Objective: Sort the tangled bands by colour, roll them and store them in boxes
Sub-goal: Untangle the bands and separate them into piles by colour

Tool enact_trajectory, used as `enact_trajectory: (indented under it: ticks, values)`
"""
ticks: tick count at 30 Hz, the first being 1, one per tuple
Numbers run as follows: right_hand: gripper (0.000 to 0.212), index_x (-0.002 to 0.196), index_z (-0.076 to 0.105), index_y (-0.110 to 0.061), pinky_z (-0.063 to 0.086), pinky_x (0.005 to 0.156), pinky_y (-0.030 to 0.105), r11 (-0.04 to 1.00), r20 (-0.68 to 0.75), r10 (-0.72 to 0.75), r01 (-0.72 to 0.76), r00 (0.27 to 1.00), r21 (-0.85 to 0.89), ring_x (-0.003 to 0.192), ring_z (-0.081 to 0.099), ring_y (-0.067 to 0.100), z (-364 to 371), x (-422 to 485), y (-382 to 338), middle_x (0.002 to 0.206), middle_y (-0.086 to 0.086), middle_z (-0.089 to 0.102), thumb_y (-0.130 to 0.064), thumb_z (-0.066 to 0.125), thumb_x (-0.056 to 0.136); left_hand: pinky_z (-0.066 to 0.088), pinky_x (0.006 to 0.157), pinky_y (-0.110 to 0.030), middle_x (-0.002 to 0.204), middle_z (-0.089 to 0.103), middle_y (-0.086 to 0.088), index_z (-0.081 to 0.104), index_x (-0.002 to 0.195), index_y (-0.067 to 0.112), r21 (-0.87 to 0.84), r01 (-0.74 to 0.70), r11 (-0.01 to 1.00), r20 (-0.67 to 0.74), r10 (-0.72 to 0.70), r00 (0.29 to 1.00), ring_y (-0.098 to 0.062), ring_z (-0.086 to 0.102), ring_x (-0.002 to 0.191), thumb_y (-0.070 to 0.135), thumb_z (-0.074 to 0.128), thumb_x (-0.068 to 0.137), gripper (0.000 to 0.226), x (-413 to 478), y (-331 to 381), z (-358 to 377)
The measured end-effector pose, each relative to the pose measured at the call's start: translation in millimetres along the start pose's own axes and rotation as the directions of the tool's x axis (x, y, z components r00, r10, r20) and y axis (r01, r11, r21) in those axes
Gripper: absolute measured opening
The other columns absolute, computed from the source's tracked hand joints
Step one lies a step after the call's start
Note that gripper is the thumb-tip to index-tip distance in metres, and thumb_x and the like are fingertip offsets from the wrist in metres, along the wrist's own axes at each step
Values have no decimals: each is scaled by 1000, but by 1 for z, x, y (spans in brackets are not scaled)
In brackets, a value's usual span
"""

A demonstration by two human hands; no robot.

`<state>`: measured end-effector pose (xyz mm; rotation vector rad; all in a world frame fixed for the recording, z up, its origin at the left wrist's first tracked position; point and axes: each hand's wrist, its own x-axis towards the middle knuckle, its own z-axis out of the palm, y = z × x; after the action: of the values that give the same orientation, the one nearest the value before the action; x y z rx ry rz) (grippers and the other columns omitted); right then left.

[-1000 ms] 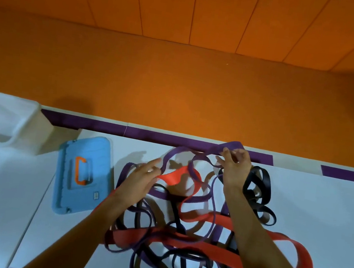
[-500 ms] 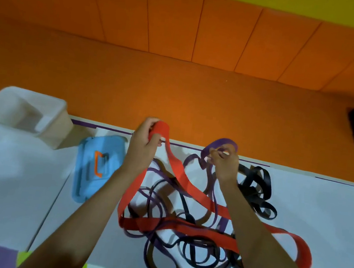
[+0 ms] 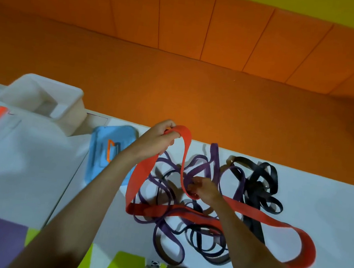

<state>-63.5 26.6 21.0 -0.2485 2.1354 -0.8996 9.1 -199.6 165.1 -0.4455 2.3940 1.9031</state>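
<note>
The counter (image 3: 321, 199) is a white, flat surface with a seam running front to back left of centre. At its far left stands a white open box (image 3: 46, 102), near the rear edge. Just right of the box, a blue lid (image 3: 110, 145) with an orange handle lies flat. Right of the lid lies a tangle of bands: purple bands (image 3: 210, 168) in the middle, black bands (image 3: 260, 182) toward the rear right, and a wide red band (image 3: 272, 222) whose long loop rests on the surface at the right, its other end raised off the counter.
</note>
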Motion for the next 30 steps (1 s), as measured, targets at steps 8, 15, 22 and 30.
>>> enact_trajectory:
  ticks: [8, 15, 22, 30]
  values:
    - [30, 126, 71, 2, 47, 114, 42, 999, -10, -43, 43, 999, 26, 124, 67, 34, 5, -17, 22, 126, 20, 73, 0, 47, 109, 35, 63, -34, 76, 44, 4, 44, 90, 23, 103, 142, 985, -292, -106, 951, -14, 43, 65, 37, 57, 105, 24, 17, -44, 8]
    - [20, 110, 74, -13, 56, 90, 36, 914, -160, -308, 245, 938, -324, 97, 71, 20, 13, -40, 50, 108, 2, 77, -6, 56, 104, 43, 70, -38, 87, 63, -6, 49, 105, 12, 358, 319, 878, -523, -95, 847, -36, 65, 88, 29, 64, 99, 23, 9, -101, -22]
    - [60, 148, 56, -26, 47, 110, 45, 327, 326, -614, 608, 719, -724, 140, 50, 27, 82, -46, 57, 153, 1, 53, -11, 64, 91, 54, 79, -45, 96, 65, -6, 59, 107, 10, 353, 388, 852, -534, -157, 831, -34, 67, 95, 30, 71, 96, 25, -24, -135, -36]
    - [22, 104, 81, -29, 59, 86, 41, 318, 179, -562, 411, 807, -855, 105, 68, 20, 111, -28, 29, 104, -8, 75, -30, 86, 83, 41, 74, -31, 85, 70, -7, 67, 100, 6, 418, 380, 825, -503, -137, 853, -34, 70, 93, 27, 66, 98, 21, -47, -151, -44]
